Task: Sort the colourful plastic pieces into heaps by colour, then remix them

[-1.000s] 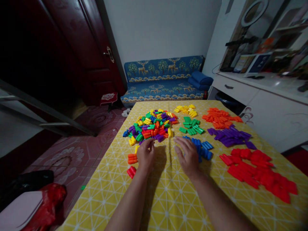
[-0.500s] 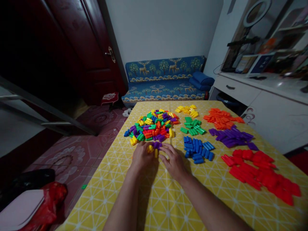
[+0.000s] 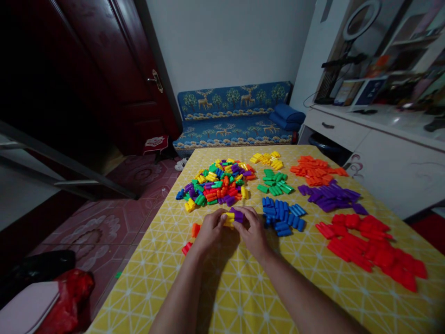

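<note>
At the near table edge, both forearms run in over the yellow patterned table (image 3: 243, 297). The left hand (image 3: 207, 230) and right hand (image 3: 254, 233) meet at centre, fingertips facing each other.
- Left fingers are closed on a yellow block (image 3: 228, 218).
- Right fingers are closed on a purple block (image 3: 238, 215).
- The two blocks touch end to end between the fingers, just above the cloth. Can't tell whether they're plugged together.

Left of the left fingers: orange blocks (image 3: 195, 228) lie just beside the hand, with a red block (image 3: 187, 248) nearer, by the wrist. Both are on the table, untouched.

Right of the right fingers: the blue pile (image 3: 283, 216) is near but not touching. The red pile (image 3: 368, 243) is further right, well apart.

Beyond the fingers:
- The mixed-colour pile (image 3: 217, 183) is near, straight ahead.
- The green pile (image 3: 275, 183) and purple pile (image 3: 328, 195) sit ahead and to the right.
- The yellow pile (image 3: 267, 158) and orange pile (image 3: 314, 169) sit at the far table edge.

Past the table: a blue patterned sofa (image 3: 236, 116) stands against the wall, a dark red door (image 3: 114, 69) is far left, and a white cabinet (image 3: 382, 157) is on the right.
</note>
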`<move>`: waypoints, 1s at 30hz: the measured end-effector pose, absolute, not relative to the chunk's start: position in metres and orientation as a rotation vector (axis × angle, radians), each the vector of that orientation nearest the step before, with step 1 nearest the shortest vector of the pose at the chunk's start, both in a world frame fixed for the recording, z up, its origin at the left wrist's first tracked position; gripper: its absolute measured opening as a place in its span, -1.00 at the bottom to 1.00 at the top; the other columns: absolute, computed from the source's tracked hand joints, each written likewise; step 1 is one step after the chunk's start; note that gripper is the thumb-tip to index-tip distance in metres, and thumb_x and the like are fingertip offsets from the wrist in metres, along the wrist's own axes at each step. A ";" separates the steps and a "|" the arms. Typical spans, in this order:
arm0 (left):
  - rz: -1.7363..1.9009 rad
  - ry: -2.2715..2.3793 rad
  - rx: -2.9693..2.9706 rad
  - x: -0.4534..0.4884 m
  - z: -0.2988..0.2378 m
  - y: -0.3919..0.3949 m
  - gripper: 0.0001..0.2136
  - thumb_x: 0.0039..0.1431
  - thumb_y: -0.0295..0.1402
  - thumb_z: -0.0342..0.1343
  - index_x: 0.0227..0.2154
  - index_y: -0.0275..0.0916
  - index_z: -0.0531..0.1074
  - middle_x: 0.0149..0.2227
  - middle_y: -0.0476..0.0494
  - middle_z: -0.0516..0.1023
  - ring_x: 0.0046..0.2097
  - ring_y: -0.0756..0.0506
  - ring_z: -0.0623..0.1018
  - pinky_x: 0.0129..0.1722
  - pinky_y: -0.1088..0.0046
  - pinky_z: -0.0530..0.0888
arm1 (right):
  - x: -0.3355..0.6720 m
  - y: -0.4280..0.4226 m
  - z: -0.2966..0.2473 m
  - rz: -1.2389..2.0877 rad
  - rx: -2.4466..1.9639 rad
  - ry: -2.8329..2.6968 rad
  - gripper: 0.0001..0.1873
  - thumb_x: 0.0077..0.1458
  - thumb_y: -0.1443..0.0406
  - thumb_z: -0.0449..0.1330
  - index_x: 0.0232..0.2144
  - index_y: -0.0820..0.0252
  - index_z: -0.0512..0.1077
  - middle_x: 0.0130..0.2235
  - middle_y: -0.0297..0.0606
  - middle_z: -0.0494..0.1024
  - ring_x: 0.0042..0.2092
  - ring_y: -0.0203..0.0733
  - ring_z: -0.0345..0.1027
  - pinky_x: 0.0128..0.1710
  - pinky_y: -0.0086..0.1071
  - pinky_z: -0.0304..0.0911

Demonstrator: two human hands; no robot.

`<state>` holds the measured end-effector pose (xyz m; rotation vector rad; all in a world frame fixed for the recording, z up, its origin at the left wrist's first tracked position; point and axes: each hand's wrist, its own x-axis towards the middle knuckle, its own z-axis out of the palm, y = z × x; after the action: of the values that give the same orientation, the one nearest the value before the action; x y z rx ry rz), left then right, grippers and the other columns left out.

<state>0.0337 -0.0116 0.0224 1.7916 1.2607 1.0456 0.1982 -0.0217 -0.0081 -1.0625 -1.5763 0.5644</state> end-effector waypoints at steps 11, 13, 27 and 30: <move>1.396 1.210 1.048 0.037 0.011 -0.003 -0.53 0.06 0.11 0.12 -0.41 -0.29 0.41 -0.56 0.01 0.41 -0.57 0.05 0.36 -0.55 0.56 0.30 | 0.199 -0.021 -0.004 0.418 -1.127 -1.796 -0.60 0.11 0.29 0.25 0.03 -0.02 0.43 0.04 -0.21 0.50 0.08 -0.02 0.34 0.11 -0.06 0.27; 1.366 1.175 1.042 0.045 0.013 -0.005 -0.55 0.03 0.08 0.17 -0.40 -0.31 0.44 -0.55 0.01 0.43 -0.56 0.06 0.35 -0.55 0.56 0.30 | 0.200 -0.020 -0.004 0.334 -1.126 -1.777 -0.59 0.12 0.24 0.25 0.05 0.00 0.42 0.05 -0.17 0.50 0.11 0.02 0.31 0.13 0.00 0.23; 1.145 1.346 1.864 0.052 0.008 -0.013 -0.77 0.25 -0.25 0.03 -0.34 -0.22 0.56 -0.36 -0.11 0.56 -0.30 -0.07 0.51 -0.28 0.45 0.39 | 0.222 0.002 0.025 0.719 -1.092 -1.166 -0.59 0.07 0.18 0.21 -0.03 0.16 0.37 -0.16 -0.16 0.58 -0.23 -0.13 0.51 -0.28 -0.32 0.44; 1.055 1.272 2.036 0.052 0.005 -0.013 -0.85 0.19 -0.32 0.11 -0.25 -0.15 0.56 -0.25 -0.13 0.56 -0.22 -0.08 0.54 -0.23 0.45 0.42 | 0.253 0.057 0.039 0.688 -1.177 -0.951 -0.51 -0.03 0.16 0.24 -0.05 0.23 0.36 -0.26 -0.21 0.57 -0.38 -0.22 0.46 -0.43 -0.38 0.40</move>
<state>0.0525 -0.0133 0.0050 2.0364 1.2719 1.0551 0.2535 0.0574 0.0386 -1.1773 -0.9506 0.6878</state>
